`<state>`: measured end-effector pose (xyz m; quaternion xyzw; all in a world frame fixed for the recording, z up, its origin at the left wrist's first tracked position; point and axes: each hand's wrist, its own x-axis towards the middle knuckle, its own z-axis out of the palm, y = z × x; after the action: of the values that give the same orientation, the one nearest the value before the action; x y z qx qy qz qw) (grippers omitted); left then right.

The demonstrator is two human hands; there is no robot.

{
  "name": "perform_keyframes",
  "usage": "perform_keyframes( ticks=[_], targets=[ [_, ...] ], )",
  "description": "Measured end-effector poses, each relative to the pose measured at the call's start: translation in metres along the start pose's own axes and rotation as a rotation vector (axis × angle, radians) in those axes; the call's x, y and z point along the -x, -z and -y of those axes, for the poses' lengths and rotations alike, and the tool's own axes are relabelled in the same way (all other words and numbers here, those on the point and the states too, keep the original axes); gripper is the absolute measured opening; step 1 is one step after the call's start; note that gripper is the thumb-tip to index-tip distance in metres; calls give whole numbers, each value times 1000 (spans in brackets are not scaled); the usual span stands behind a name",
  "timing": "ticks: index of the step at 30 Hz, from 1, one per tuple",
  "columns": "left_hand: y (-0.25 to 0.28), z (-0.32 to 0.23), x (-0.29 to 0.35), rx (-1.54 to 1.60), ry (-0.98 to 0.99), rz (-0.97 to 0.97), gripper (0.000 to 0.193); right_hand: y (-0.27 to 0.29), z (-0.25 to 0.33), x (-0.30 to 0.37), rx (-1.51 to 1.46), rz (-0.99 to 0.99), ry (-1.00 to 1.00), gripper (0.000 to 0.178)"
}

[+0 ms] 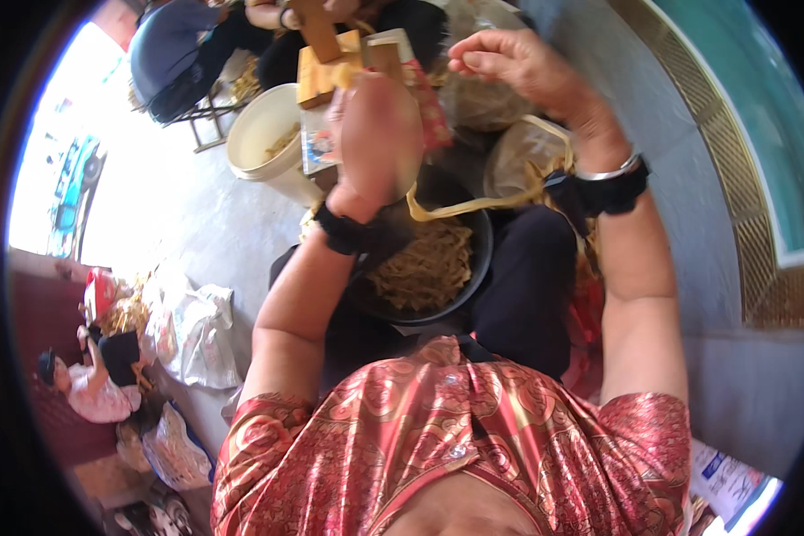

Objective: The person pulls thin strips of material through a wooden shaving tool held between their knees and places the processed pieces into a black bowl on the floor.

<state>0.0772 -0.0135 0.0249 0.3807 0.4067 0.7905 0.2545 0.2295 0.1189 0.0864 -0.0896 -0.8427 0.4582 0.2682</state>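
Note:
My left hand (375,138) is smeared by motion, close to a wooden block (320,85) on a small stand; its fingers cannot be made out clearly. Higher and to the right, my right hand (527,71) is raised with the thumb and fingertips drawn together; anything between them is too small to see. A long pale-yellow strip (460,212) runs from below my left hand toward my right wrist and loops up there. Between my knees stands a dark tub (481,268) of short yellowish strips (424,268).
A white bucket (250,147) stands left of the wooden block. Across from me sit other people, a hand (335,9) near an upright wooden piece (315,31). Clear plastic bags (487,98) lie at the right. White sacks (196,330) and a seated person (89,384) are at left.

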Motion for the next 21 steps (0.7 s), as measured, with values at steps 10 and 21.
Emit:
perform_keyframes(
  ticks=[10, 21],
  targets=[
    [17, 8, -30, 20, -25, -262, 21, -117, -47, -28, -857, 178, -460, 29],
    [49, 41, -24, -507, -382, -7, 17, -123, -58, -12, -1170, -86, -431, 16]
  ],
)
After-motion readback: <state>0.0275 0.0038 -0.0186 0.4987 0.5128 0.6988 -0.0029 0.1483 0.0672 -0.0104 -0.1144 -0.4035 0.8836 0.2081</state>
